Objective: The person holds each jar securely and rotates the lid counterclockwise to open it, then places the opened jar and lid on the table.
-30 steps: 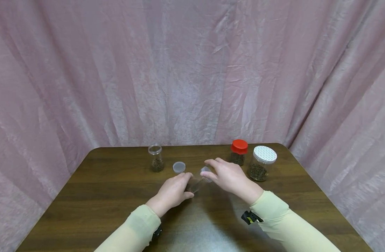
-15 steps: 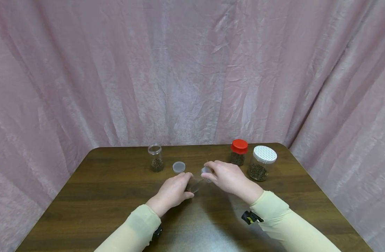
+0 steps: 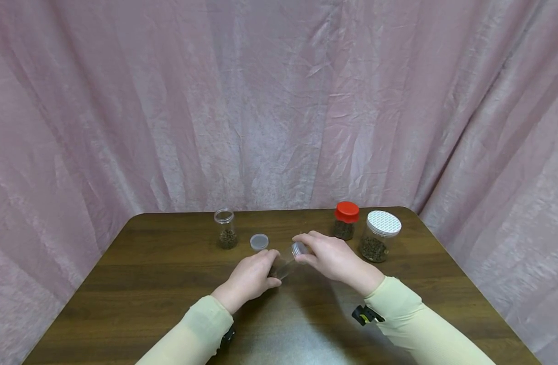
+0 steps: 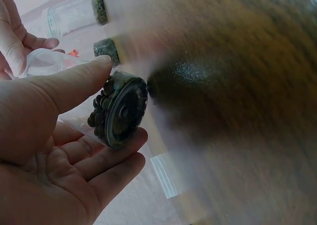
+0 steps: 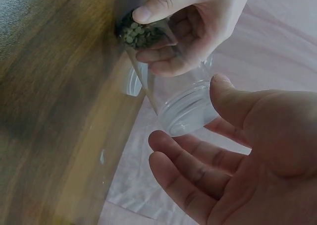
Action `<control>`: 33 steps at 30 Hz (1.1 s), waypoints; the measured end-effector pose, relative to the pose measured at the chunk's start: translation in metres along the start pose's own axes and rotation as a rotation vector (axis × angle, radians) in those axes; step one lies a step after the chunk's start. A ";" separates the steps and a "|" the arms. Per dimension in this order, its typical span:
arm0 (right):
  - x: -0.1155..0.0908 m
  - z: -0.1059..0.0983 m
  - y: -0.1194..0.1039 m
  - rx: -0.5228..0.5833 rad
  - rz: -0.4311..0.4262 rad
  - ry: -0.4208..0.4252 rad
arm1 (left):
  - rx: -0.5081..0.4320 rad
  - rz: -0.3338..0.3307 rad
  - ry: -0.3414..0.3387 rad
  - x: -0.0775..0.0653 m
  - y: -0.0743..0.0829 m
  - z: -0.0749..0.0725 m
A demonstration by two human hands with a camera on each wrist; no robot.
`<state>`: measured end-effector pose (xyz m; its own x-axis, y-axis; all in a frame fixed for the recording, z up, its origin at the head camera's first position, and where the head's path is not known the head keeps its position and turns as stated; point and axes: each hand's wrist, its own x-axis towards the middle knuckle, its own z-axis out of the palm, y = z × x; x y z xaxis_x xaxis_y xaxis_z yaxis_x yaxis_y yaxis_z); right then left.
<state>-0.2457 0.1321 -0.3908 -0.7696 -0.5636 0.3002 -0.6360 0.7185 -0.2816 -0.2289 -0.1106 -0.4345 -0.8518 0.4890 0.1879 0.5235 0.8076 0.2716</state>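
My left hand [image 3: 250, 278] grips the lower part of a clear jar [image 5: 173, 81], which leans with its mouth toward my right hand. Small dark pellets [image 4: 101, 108] lie at the jar's bottom. At the mouth is a clear ribbed lid [image 5: 185, 111]. My right hand [image 3: 331, 256] holds this lid at its rim between thumb and fingers; the ring and little fingers stand free of it. In the head view, my left hand covers most of the jar's body. Just beyond that hand, another clear lid [image 3: 259, 242] lies on the table.
An uncapped clear jar [image 3: 226, 230] with dark pellets stands at the back left. At the back right are a red-capped jar [image 3: 346, 218] and a wider jar [image 3: 375, 246] with a white patterned lid. A pink curtain [image 3: 279, 111] hangs behind the wooden table [image 3: 137, 284].
My right hand's thumb and fingers have shifted slightly around the lid at the jar's mouth. The left hand and the standing jars keep their places.
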 end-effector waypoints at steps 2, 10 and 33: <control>-0.001 0.000 0.001 0.007 -0.009 -0.002 | 0.000 0.000 0.000 0.000 0.000 -0.001; -0.002 -0.001 0.003 0.046 -0.045 -0.013 | -0.002 -0.008 -0.014 0.001 0.001 -0.002; 0.009 0.001 -0.004 -0.058 0.183 -0.038 | 0.007 -0.014 -0.027 0.002 0.002 -0.001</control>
<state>-0.2505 0.1240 -0.3875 -0.8744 -0.4353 0.2143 -0.4816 0.8322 -0.2747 -0.2293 -0.1082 -0.4322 -0.8592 0.4866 0.1582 0.5117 0.8164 0.2678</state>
